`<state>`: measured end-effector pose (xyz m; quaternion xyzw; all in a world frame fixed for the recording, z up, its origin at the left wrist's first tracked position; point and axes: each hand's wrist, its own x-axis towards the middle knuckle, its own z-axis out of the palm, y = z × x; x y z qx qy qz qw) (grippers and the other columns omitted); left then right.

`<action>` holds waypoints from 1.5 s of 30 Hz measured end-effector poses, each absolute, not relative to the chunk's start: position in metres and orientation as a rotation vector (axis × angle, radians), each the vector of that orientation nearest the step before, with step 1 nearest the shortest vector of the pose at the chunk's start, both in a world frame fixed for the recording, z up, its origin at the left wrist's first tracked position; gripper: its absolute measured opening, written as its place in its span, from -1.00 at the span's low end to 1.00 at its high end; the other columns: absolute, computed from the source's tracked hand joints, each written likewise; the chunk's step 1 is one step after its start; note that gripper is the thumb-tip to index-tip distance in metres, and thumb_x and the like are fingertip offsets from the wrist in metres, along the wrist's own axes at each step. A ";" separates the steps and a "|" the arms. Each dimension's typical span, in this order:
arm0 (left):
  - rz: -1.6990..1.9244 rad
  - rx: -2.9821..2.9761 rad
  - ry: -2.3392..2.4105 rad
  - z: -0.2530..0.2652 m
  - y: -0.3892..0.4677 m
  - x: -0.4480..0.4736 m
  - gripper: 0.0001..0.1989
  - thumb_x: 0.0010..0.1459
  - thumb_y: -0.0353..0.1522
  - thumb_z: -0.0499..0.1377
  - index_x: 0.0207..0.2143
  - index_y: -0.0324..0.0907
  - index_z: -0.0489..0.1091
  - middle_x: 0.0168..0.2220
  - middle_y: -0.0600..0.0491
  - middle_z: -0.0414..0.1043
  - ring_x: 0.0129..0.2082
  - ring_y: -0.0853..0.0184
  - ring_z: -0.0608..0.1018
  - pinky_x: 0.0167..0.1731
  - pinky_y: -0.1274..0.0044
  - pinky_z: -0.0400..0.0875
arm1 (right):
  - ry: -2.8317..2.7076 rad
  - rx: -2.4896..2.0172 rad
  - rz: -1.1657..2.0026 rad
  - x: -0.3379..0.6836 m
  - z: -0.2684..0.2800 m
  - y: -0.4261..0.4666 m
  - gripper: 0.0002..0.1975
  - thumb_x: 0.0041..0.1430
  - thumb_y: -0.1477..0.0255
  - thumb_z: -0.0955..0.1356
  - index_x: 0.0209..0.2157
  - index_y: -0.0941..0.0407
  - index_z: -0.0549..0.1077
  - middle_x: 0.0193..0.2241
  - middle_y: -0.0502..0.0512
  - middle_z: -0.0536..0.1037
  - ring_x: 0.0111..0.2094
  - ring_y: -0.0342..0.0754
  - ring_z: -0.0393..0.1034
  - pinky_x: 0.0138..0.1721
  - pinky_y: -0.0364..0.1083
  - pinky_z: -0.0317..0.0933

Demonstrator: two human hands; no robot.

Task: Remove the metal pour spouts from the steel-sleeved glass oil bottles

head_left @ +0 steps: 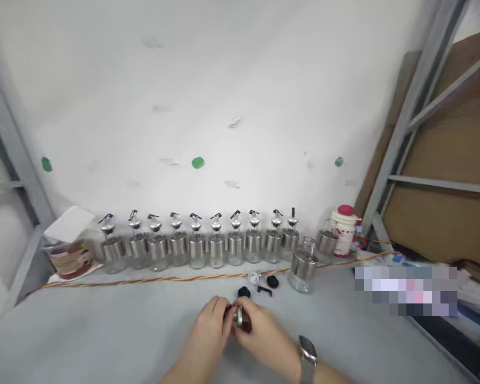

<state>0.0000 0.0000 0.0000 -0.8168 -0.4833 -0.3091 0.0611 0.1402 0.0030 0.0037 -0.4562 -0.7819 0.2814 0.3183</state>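
Both hands meet low in the middle over the grey table. My right hand (260, 328) is closed around a small silver pourer top (238, 316) for a bottle. My left hand (210, 325) pinches at the same top from the other side; a small dark bit shows at its fingertips, partly hidden. Just beyond the fingers lies a black stopper (244, 292). Near it are another black stopper (272, 281), a silver-white cap piece (254, 277) and a black lever (264, 290). A glass bottle with a steel sleeve (304, 266) stands to the right without a pourer.
Along the wall stands a row of similar bottles (197, 248) with pourers on. A twisted red-yellow wire (164, 279) runs in front. At right are another open bottle (326, 241) and a red-lidded container (344, 232); at left, a box (70, 258). Metal frames flank both sides.
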 end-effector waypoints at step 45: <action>-1.063 -2.537 -1.588 0.005 -0.008 0.008 -0.70 0.10 -0.54 -0.16 -0.27 -0.23 0.32 -0.38 -0.07 0.45 -0.39 0.29 0.51 -0.38 0.44 0.45 | -2.168 -1.468 0.473 0.140 0.023 -0.002 -0.92 -0.01 0.48 0.20 -0.41 0.11 0.29 -0.54 0.06 0.49 -0.52 -0.12 0.35 -0.58 -0.21 -0.08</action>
